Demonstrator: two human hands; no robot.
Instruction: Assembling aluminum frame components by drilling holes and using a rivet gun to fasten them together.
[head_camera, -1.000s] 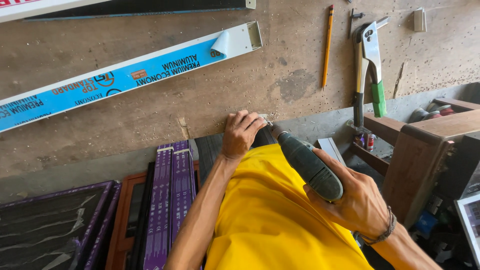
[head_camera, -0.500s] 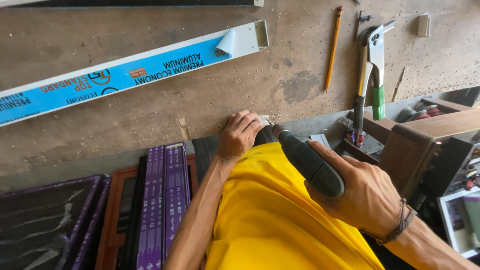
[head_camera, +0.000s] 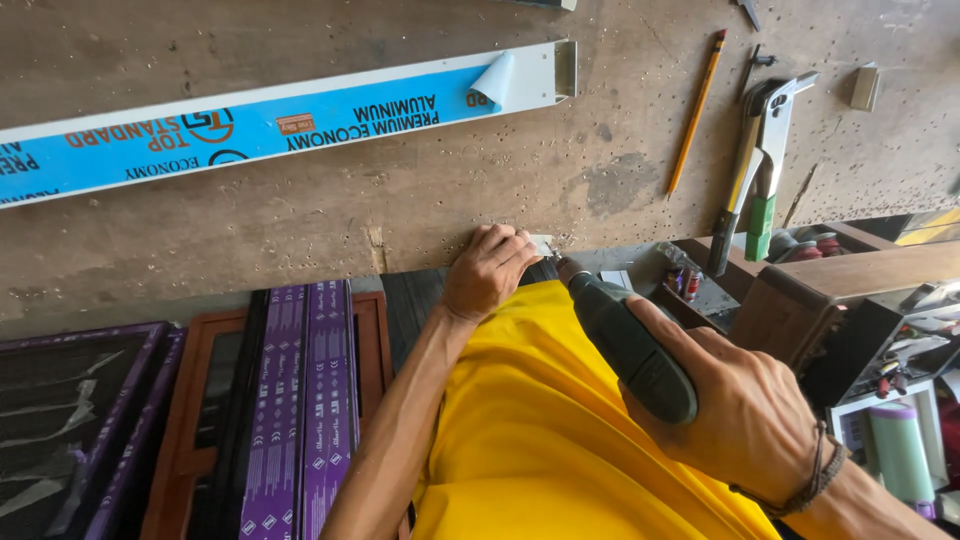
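While pinning a small pale metal piece (head_camera: 541, 244) to the edge of the worn wooden bench (head_camera: 300, 230), left hand (head_camera: 490, 270) curling fingers down over it, gripping firm. Right hand (head_camera: 745, 415) wrapping tight round the dark green drill (head_camera: 625, 345), tip pressing in at the piece just beside the left fingertips. Yellow shirt (head_camera: 560, 450) filling the space between both forearms. Lying beyond the left hand, a long white aluminium profile (head_camera: 280, 125) with blue film peeling at its end. Resting beyond the right hand, a yellow pencil (head_camera: 696, 112) and a hand riveter (head_camera: 755, 170) with a green grip, near each other. Standing below the left forearm, purple-wrapped bars (head_camera: 300, 400) against a brown frame (head_camera: 375, 330).
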